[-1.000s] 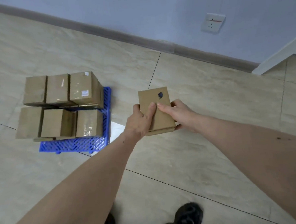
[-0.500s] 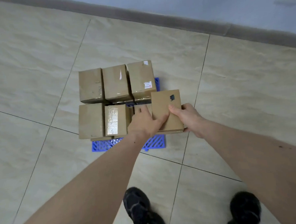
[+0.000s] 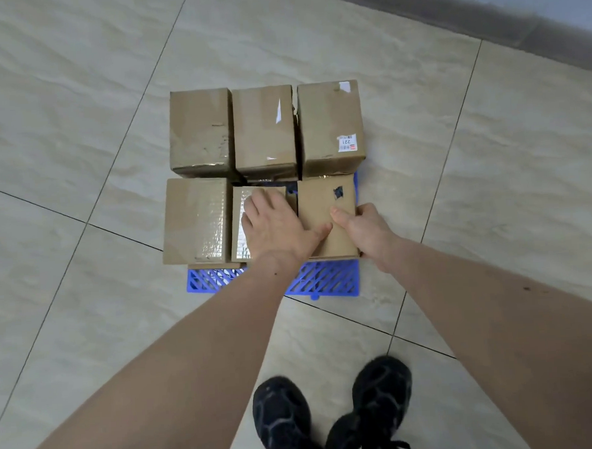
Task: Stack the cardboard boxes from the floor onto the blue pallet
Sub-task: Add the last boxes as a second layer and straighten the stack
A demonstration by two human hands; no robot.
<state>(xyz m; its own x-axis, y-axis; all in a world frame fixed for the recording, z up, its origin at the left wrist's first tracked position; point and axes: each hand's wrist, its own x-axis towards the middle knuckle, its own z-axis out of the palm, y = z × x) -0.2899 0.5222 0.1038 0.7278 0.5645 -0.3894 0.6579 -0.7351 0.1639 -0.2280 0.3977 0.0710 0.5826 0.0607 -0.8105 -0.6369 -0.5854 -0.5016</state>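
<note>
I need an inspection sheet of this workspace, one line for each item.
Surface: beige tiled floor with dark joints.
Job's things: blue pallet carries six cardboard boxes on top, in two rows of three; the box with the dark mark sits near right.
Clutter: nothing seen.
Hands: left hand lies flat on the near middle box, thumb on the marked box; right hand grips the marked box's right edge.
Cables: nothing seen.
Surroundings: dark baseboard; black shoes.

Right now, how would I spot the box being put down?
Find the blue pallet on the tiled floor. Among the boxes stacked on it, take the near row's right-hand box, held between both hands. Only it has a dark torn hole on top.
</note>
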